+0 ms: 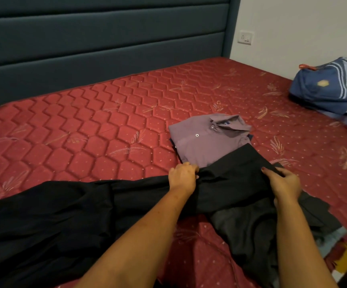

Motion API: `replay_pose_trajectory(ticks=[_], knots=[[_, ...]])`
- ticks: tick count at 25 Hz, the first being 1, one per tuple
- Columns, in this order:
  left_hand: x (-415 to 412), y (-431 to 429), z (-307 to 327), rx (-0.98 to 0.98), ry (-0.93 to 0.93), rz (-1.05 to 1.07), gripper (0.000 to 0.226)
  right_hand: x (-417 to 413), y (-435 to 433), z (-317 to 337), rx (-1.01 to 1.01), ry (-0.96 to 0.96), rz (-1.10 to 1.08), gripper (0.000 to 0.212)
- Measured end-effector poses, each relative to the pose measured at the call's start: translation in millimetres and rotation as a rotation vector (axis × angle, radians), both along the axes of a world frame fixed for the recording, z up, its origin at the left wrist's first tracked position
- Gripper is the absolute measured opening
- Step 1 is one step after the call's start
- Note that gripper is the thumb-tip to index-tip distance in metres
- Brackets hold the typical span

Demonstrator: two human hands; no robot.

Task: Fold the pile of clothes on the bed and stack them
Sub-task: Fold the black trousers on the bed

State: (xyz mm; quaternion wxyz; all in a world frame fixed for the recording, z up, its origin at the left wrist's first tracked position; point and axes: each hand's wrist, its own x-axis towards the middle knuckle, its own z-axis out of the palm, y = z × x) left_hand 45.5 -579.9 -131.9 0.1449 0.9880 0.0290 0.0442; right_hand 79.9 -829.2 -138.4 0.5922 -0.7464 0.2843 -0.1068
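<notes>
left hand [182, 176]: fingers curled, gripping bunched part of black garment [64, 215] | right hand [284, 181]: thumb and fingers grasping the black garment's far end | black garment: spread across near side of mattress [85, 125], far end overlapping folded purple shirt [205, 142] | grey pile [318, 217]: beneath right forearm | backpack [326, 88]: far right on mattress

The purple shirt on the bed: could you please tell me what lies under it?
Under the purple shirt, dark blue cloth peeks out at both sides; the rest is covered. The black garment overlaps the shirt's near edge.
</notes>
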Motion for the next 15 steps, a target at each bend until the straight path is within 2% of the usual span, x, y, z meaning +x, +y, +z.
replay_pose_trajectory(ticks=[2, 5, 6, 7, 9, 11, 13, 15], knots=[[2, 6, 8, -0.028, -0.085, 0.014, 0.019, 3, -2, 5, -0.11, -0.074, 0.037, 0.018], [18, 24, 24, -0.174, -0.323, 0.059, 0.014, 4, 9, 23, -0.081, -0.323, 0.094, 0.011], [23, 27, 29, -0.188, -0.356, 0.059, 0.014, 4, 13, 25, -0.13, -0.348, 0.091, 0.005], [25, 26, 33, -0.148, -0.331, 0.039, 0.019, 5, 15, 22, -0.229, -0.321, 0.074, 0.007], [23, 18, 28, 0.06, -0.224, -0.033, 0.043, 5, 16, 14, -0.476, -0.112, 0.047, 0.016], [16, 9, 18, 0.186, -0.149, -0.1, 0.066, 1, 14, 12, -0.625, 0.068, 0.017, 0.033], [10, 2, 7, 0.177, -0.057, -0.109, 0.075, -4, 25, 20, -0.713, 0.039, -0.029, 0.045], [-1, 5, 2, 0.042, -0.005, 0.006, 0.07, -16, 59, 28, -0.782, -0.077, 0.034, 0.041]])
